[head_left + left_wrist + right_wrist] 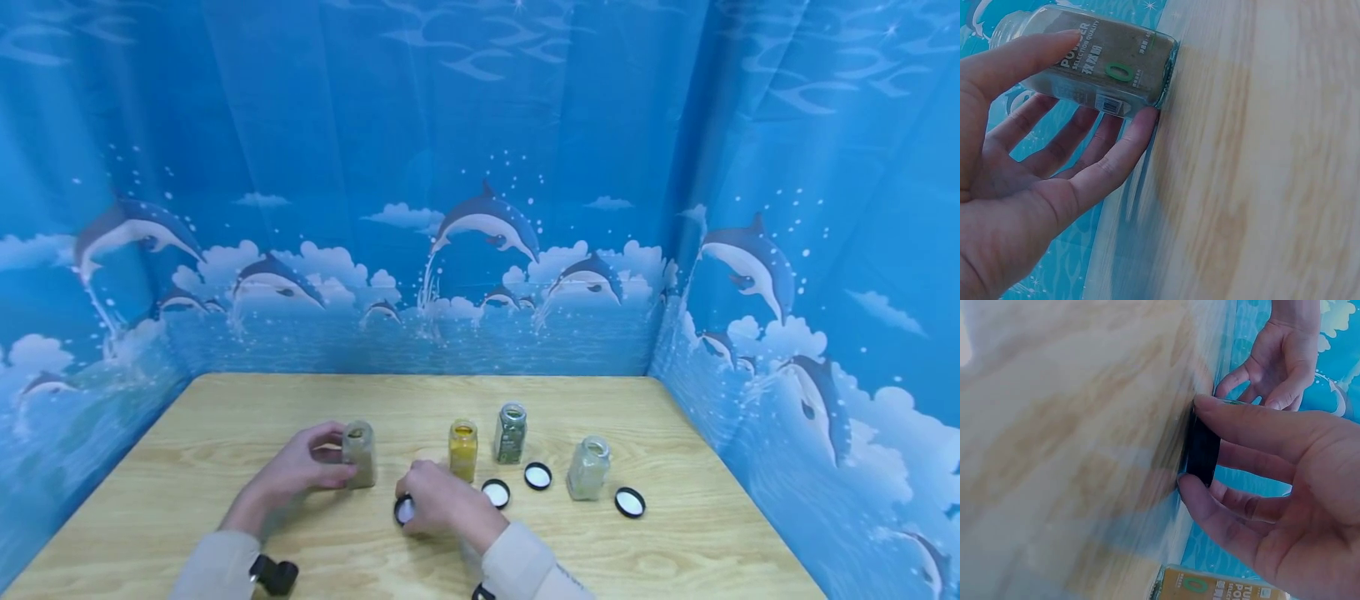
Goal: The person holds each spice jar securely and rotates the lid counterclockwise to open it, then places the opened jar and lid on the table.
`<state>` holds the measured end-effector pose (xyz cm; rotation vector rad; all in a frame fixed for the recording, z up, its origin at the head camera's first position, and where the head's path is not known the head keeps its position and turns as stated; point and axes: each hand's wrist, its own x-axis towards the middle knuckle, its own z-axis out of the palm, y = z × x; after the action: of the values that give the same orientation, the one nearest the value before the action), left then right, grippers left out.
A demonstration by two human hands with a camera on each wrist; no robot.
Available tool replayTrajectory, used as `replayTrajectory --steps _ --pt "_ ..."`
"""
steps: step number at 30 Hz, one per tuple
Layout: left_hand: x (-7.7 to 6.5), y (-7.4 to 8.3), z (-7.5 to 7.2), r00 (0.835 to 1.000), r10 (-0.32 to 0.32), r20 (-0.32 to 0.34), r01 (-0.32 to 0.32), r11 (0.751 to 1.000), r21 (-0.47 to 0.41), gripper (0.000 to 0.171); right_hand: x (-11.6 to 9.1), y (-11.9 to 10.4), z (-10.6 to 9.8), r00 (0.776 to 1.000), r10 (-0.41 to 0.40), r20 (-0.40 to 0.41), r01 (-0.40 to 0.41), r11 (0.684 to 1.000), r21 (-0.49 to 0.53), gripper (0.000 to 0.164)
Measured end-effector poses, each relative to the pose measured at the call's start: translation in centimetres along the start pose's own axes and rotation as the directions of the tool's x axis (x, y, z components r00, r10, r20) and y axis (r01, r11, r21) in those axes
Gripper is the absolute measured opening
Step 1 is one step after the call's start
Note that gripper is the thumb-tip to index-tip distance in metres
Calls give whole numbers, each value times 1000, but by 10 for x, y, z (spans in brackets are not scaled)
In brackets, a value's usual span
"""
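Thumb and fingers of my left hand (303,458) curl around an uncapped glass spice jar (362,467) of brownish-grey powder, upright on the table. Its printed label (1119,56) shows in the left wrist view, the thumb lying across it. To the right of that jar, my right hand (438,500) pinches a black lid (1202,447) by its rim, low at the tabletop. In the head view the lid's white inside faces up, partly covered by the fingers. Just behind the right hand stands an uncapped jar of yellow powder (462,454).
Farther right stand an open jar of green flakes (511,437) and an open jar of pale contents (589,471). Three more black lids lie white side up: one by the right wrist (496,493), one mid-right (537,476), one far right (630,502). Dolphin-print curtains (420,333) border the wooden table (247,408).
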<state>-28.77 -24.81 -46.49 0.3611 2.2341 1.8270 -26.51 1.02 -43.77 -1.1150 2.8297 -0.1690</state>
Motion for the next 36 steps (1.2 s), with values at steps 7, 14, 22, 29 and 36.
replayTrajectory --steps 7,14,22,29,36 --pt "1 2 -1 1000 -8 4 8 1000 9 67 1 1 2 1000 0 -6 0 1000 -13 30" --pt "0 2 -1 1000 1 0 -1 1000 26 67 1 1 3 1000 14 12 -14 1000 -17 36" --pt "-2 1 1 1000 17 -6 -17 998 69 69 -1 -1 2 999 41 27 -41 999 3 55" --pt "0 7 4 1000 0 -25 2 995 103 77 -3 2 -1 998 48 29 -49 998 46 54" --pt "0 7 8 998 -21 -56 26 995 101 81 -8 9 -5 999 39 19 -41 995 92 46"
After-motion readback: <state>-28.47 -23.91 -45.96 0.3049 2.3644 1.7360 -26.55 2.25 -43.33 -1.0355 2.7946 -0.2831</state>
